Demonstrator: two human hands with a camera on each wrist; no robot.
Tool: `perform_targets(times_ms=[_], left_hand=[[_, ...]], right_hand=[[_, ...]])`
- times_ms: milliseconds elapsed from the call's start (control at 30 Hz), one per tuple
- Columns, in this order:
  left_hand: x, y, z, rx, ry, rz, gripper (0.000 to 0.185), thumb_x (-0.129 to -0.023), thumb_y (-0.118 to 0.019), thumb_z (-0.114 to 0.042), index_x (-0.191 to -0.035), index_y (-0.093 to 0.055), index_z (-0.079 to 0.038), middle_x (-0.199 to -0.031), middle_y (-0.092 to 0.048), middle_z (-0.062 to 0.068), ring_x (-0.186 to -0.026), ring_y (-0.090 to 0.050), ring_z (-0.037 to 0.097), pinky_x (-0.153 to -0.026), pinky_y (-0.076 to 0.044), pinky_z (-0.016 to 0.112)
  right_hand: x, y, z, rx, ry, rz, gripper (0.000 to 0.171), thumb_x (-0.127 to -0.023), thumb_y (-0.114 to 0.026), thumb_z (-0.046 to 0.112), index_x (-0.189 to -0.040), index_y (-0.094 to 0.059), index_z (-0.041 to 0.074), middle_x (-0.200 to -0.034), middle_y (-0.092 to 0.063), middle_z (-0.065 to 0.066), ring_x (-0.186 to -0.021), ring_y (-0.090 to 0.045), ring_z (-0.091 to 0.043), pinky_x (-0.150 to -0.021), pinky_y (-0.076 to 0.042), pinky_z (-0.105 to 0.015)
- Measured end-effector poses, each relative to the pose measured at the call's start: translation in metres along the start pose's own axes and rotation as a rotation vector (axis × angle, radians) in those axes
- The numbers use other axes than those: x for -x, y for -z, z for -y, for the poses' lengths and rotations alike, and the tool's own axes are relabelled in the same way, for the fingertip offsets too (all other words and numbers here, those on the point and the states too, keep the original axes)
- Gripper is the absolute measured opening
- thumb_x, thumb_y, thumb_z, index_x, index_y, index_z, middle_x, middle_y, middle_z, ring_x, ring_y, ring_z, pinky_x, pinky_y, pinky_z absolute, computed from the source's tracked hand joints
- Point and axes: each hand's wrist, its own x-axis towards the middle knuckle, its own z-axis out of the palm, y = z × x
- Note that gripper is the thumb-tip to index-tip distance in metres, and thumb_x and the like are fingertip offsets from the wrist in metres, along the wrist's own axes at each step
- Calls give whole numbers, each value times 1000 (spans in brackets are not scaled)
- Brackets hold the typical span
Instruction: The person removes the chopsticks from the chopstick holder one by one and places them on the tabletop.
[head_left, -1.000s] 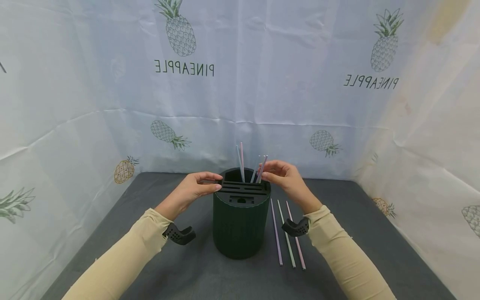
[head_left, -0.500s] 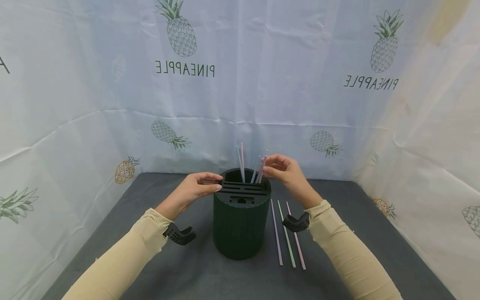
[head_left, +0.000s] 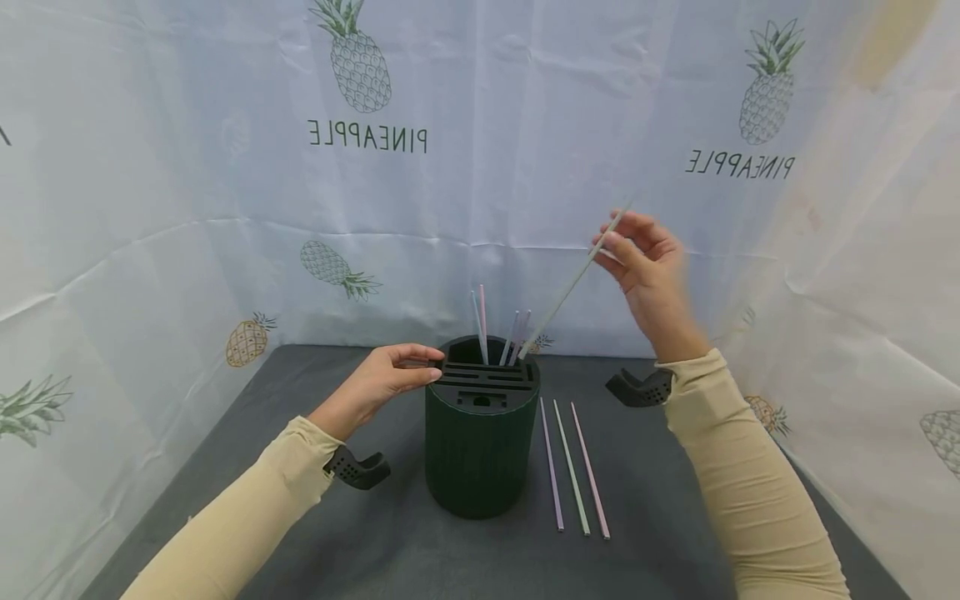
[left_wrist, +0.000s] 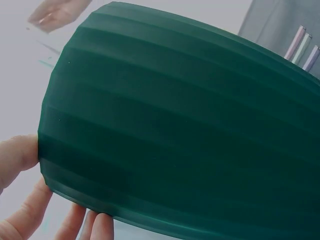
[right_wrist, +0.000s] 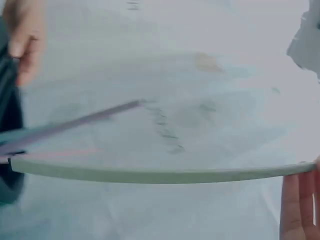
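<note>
Leftmost, we see the left hand [head_left: 377, 383] clamped at the rim of a dark green, ribbed cylindrical holder [head_left: 478, 458]. By its right edge hangs the low end of a long, pale green stick [right_wrist: 165, 176], slanting up rightward into the pinching grip of the nearer right hand [head_left: 651, 271].

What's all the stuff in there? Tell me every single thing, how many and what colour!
Holder: 1, dark green with black slotted top, on the table
Sticks in the holder: at least 4, light blue, pink and purple, poking up
Held stick: 1, pale green, in the right hand
Sticks on the table: 3, purple, green, pink, right of the holder
Table: 1, dark grey, underneath
Cloth: whitish, behind and beside; count unclear
Pineapple prints: several, green or orange, on the cloth
Wrist bands: 2, black, one per wrist
Sleeves: 2, beige, on both arms
Hands: 2, bare; left hand touching holder, right hand pinching stick
</note>
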Motion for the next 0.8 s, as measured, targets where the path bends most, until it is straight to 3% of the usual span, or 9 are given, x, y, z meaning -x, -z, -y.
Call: perform_targets(times_ms=[167, 367, 533, 700, 800], left_hand=[[1, 0, -1, -3, -1, -2, 46, -91, -69, -21, -132, -57, -4, -137, -53, 17, -126, -51, 30, -109, -41, 47], [0, -1, 1, -5, -3, -1, 46, -91, -69, -22, -132, -57, -3, -137, -53, 17, -126, -51, 30, -109, -41, 47], [0, -2, 1, 0, -2, -6, 46, -91, -70, -22, -131, -57, -4, -136, -54, 16, -126, -52, 29, -110, -41, 46], [1, -2, 0, 5, -5, -6, 46, -91, -69, -21, -132, -57, -3, -136, -54, 17, -126, -52, 30, -109, -41, 46], [2, -2, -1, 6, -7, -1, 46, -91, -69, -20, -132, -56, -3, -137, -53, 17, -127, -51, 30, -109, -42, 46]], right_hand=[[0, 24, 19, -134, 23, -163, 27, -89, -57, -15, -115, -60, -6, -97, -65, -13, -84, -69, -23, -76, -60, -29], [20, 66, 7, -71, -130, -252, 28, -88, -59, -13, -112, -65, -1, -96, -67, -10, -84, -71, -20, -76, -60, -27], [49, 109, -26, 195, -330, -221, 26, -91, -62, -2, -114, -68, 8, -95, -69, 2, -86, -70, -9, -79, -58, -21], [81, 145, -62, 555, -560, -148, 51, -93, -65, 16, -139, -49, -2, -99, -65, 13, -89, -66, 2, -82, -56, -17], [99, 161, -79, 698, -654, -93, 58, -96, -63, 19, -143, -41, -6, -110, -65, 5, -93, -64, 3, -85, -56, -20]])
